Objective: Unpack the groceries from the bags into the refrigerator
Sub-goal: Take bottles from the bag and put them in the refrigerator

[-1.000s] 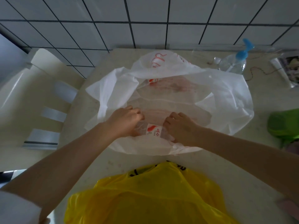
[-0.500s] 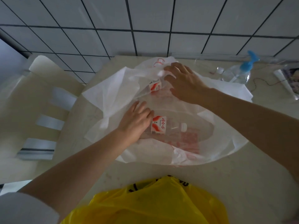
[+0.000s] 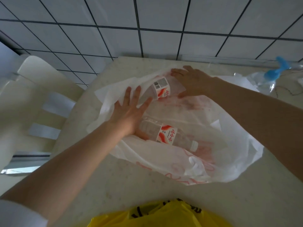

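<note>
I count two water bottles, both inside the white bag [image 3: 229, 145] that lies opened out on the counter [image 3: 147, 190]. They are clear plastic cylinders, each wrapped in a white label with red swirls. The far bottle [image 3: 157, 90] lies tilted near the bag's back edge, a barcode showing on its label. The near bottle [image 3: 165, 133] lies on its side in the middle of the bag, its white cap pointing right.

My left hand [image 3: 129, 112] lies flat, its fingers [image 3: 136, 95] spread straight and resting against the lower end of the far bottle and the bag's film. My right hand [image 3: 191, 82] lies beside that bottle's upper end, fingers stretched out and slightly parted on the thin plastic; I cannot tell whether the thumb catches the film.

The white bag is thin, crinkled and half see-through, printed in faded red. A second bag [image 3: 164, 215], bright yellow with black print, sits at the near edge. One clear spray bottle [image 3: 268, 81] with a blue top lies at far right. A pale chair [image 3: 41, 99] stands left of the counter, below a white tiled wall [image 3: 164, 22].
</note>
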